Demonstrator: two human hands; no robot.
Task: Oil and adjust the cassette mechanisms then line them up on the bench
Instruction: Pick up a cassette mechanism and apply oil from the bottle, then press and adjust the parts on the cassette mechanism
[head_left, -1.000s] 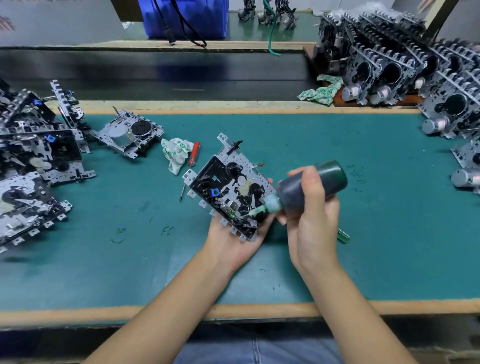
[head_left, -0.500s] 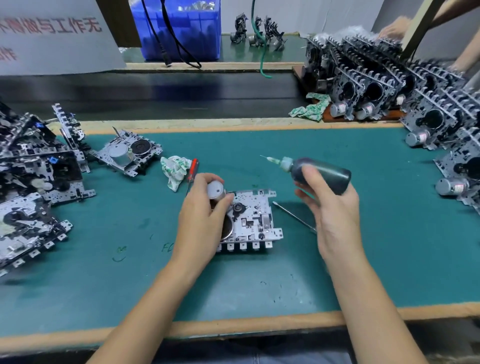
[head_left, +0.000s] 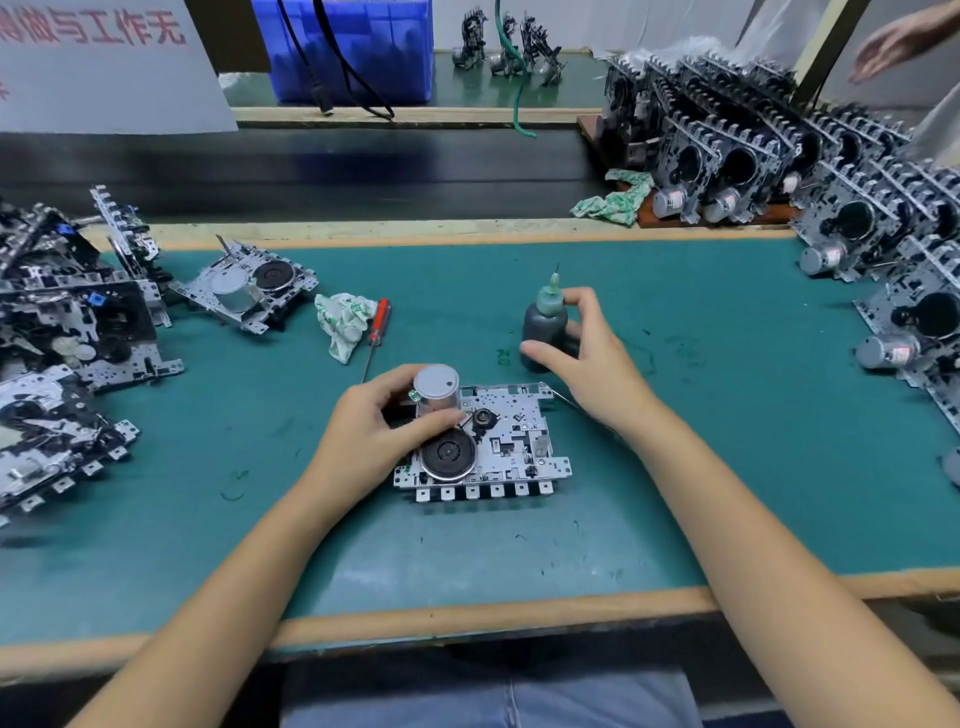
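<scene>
A silver cassette mechanism (head_left: 511, 441) lies flat on the green bench mat (head_left: 727, 441) in front of me, flywheel side up. My left hand (head_left: 371, 434) grips its round grey motor (head_left: 439, 387) at the near-left corner. The dark oil bottle (head_left: 545, 325) stands upright on the mat just behind the mechanism, its needle tip pointing up. My right hand (head_left: 592, 364) has its thumb and fingers curled round that bottle.
Loose mechanisms are piled at the left (head_left: 62, 338), with one more (head_left: 249, 286) beside them. A rag (head_left: 345, 322) and red screwdriver (head_left: 378, 322) lie left of the bottle. Rows of upright mechanisms (head_left: 727, 166) fill the right. Another person's hand (head_left: 893, 41) shows top right.
The mechanism went from my raised left palm down flat onto the mat, flipped over. My right hand took the bottle off it and stood it upright on the bench.
</scene>
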